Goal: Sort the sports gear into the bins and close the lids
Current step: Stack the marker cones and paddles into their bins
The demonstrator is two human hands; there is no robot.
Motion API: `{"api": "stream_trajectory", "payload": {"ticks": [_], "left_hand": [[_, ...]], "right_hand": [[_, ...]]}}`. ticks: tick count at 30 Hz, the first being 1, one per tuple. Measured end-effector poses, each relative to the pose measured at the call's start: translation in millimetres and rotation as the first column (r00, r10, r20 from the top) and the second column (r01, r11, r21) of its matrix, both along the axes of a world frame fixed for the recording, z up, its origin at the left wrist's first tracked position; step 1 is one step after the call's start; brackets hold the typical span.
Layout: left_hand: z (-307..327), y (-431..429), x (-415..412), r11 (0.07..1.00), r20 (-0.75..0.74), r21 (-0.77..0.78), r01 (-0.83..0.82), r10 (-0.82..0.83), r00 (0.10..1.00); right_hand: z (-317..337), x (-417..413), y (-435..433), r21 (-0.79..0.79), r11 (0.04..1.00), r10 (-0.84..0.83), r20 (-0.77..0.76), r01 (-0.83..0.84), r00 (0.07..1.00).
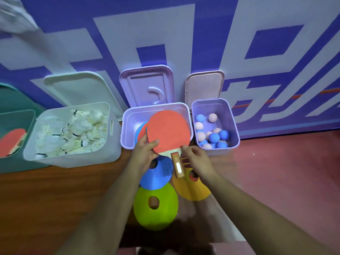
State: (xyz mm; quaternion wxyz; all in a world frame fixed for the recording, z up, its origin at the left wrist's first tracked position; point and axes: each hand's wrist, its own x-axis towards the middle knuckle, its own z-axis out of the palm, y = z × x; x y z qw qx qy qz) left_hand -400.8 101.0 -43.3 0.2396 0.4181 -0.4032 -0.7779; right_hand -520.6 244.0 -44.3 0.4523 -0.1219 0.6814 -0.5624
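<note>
A red table tennis paddle point(168, 131) hovers over the front of the middle purple bin point(128, 126), which has coloured discs inside. My left hand point(145, 153) grips the paddle's lower left edge, thumb on its face. My right hand point(195, 159) pinches the blade near the wooden handle point(177, 166). Below on the floor lie a blue cone disc point(158, 173), a green one point(156, 207) and a yellow one point(191, 188).
A white bin point(73, 157) of shuttlecocks stands to the left, and a teal bin point(11, 103) with a red paddle at the far left. The right purple bin point(235, 126) holds spiky blue and pink balls. Lids point(147, 85) lean open against the wall behind.
</note>
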Motion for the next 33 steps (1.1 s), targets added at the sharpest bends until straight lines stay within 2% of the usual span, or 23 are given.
{"api": "stream_trajectory", "payload": {"ticks": [7,10,16,22,25,27,30,33], "left_hand": [[11.3,-19.4,89.7,0.995,-0.082,0.054,-0.078,0.083,0.993],[18.8,-40.2,144.2,0.996,-0.093,0.037,-0.087,0.09,0.992],[36.4,-112.5,283.8,0.994,0.04,-0.052,-0.097,0.099,0.994],[52.7,-199.4,398.1,0.979,0.027,-0.111,-0.172,0.176,0.984],[60.5,-239.4,437.0,0.957,-0.003,-0.089,-0.275,0.276,0.961],[61.8,-266.8,458.9,0.937,-0.045,-0.091,-0.337,0.334,0.941],[62.2,-305.0,482.1,0.914,-0.064,-0.156,-0.376,0.37,0.927],[51.2,-349.0,501.0,0.875,0.057,-0.257,-0.41,0.437,0.898]], "right_hand": [[8.3,73.0,-38.8,-0.007,0.997,0.077,-0.156,-0.079,0.985],[12.0,120.2,-64.7,0.014,0.995,0.101,-0.177,-0.101,0.979],[23.6,231.2,-139.8,0.005,0.984,0.173,-0.215,-0.176,0.961],[46.9,331.5,-236.2,0.006,0.969,0.237,-0.324,-0.249,0.916],[63.3,363.1,-276.6,0.08,0.93,0.354,-0.455,-0.358,0.817],[71.5,381.2,-305.6,0.167,0.87,0.471,-0.56,-0.464,0.682],[74.9,402.8,-350.6,0.247,0.822,0.523,-0.683,-0.512,0.51],[64.7,418.6,-400.3,0.288,0.792,0.551,-0.718,-0.538,0.425]]}}
